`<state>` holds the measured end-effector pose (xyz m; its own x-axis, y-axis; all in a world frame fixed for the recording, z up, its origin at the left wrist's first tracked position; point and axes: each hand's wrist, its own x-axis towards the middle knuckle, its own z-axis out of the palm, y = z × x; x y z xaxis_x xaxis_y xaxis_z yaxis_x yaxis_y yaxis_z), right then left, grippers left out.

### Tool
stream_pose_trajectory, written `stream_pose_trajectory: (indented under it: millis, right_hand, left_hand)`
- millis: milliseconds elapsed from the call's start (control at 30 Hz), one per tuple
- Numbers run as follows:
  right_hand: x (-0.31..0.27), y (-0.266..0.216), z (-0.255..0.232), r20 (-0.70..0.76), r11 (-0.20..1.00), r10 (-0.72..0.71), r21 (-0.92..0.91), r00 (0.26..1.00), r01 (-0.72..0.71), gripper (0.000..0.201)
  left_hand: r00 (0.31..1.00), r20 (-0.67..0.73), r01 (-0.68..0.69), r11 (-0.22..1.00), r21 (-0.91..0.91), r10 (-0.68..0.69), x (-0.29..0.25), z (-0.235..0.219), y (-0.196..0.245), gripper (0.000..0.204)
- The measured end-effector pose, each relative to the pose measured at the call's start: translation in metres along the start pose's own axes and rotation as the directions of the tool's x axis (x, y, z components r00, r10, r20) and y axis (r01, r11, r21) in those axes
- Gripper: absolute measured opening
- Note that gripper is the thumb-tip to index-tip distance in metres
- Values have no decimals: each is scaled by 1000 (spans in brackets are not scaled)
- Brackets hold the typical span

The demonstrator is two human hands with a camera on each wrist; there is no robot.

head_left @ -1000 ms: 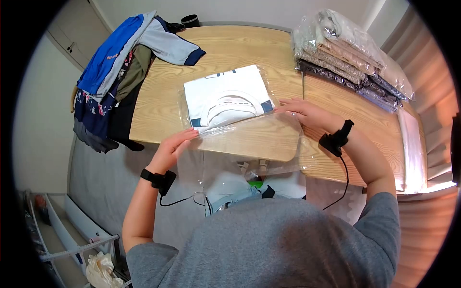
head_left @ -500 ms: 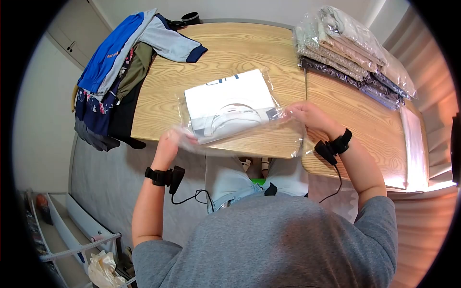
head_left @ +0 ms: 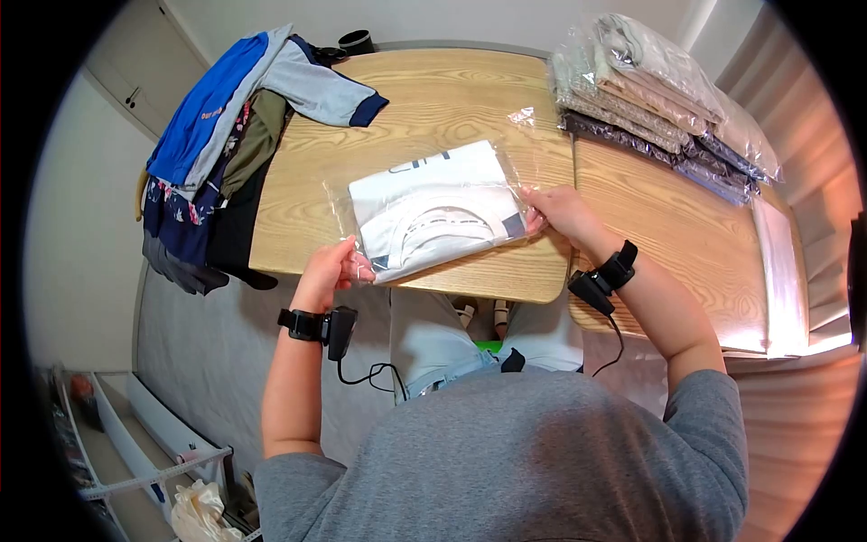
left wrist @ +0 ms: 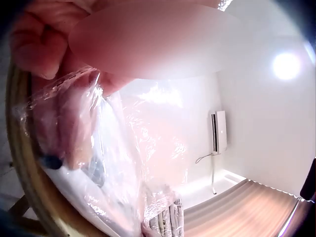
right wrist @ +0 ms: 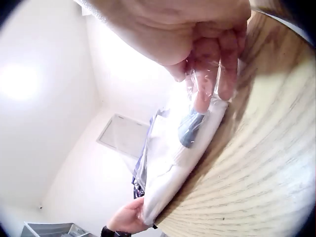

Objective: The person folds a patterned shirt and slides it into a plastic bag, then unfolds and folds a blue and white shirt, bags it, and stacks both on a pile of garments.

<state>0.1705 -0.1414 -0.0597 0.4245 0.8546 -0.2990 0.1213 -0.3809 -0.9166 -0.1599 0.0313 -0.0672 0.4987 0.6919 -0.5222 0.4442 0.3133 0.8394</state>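
A folded white garment point(head_left: 433, 185) with dark corner patches lies inside a clear plastic bag point(head_left: 339, 203) at the table's front edge. At its near left corner, the left hand point(head_left: 327, 271) pinches the plastic; in the left wrist view, fingers point(left wrist: 74, 118) show through the film. The right hand point(head_left: 558, 215) grips the bag's right corner. From the right wrist view, the right hand point(right wrist: 207, 54) has its thumb and fingers around the film beside the dark patch point(right wrist: 190, 129), and the garment's near edge looks slightly raised at the left.
A heap of clothes point(head_left: 203, 117) hangs over the table's left edge. Bagged folded textiles point(head_left: 650, 90) are stacked at the back right, with flat plastic bags point(head_left: 778, 280) along the right side. A black cup point(head_left: 357, 41) stands at the back.
Both hands have gone from lying along the bag's near edge to gripping its two near corners. The loose plastic that hung over the front edge is drawn up, and the garment sits slightly nearer.
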Motion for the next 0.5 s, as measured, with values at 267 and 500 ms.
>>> stream_pose_trajectory:
  millis: [267,500]
  right_hand:
    - [-24,15,-9,-125,986,-113,-133,986,97,39]
    - [-29,22,-9,-173,966,-239,-141,955,216,37]
  left_hand:
    - [995,-52,-88,995,-54,85,4,5,-7,38]
    - [987,-106,-119,993,-10,117,7,19,-5,41]
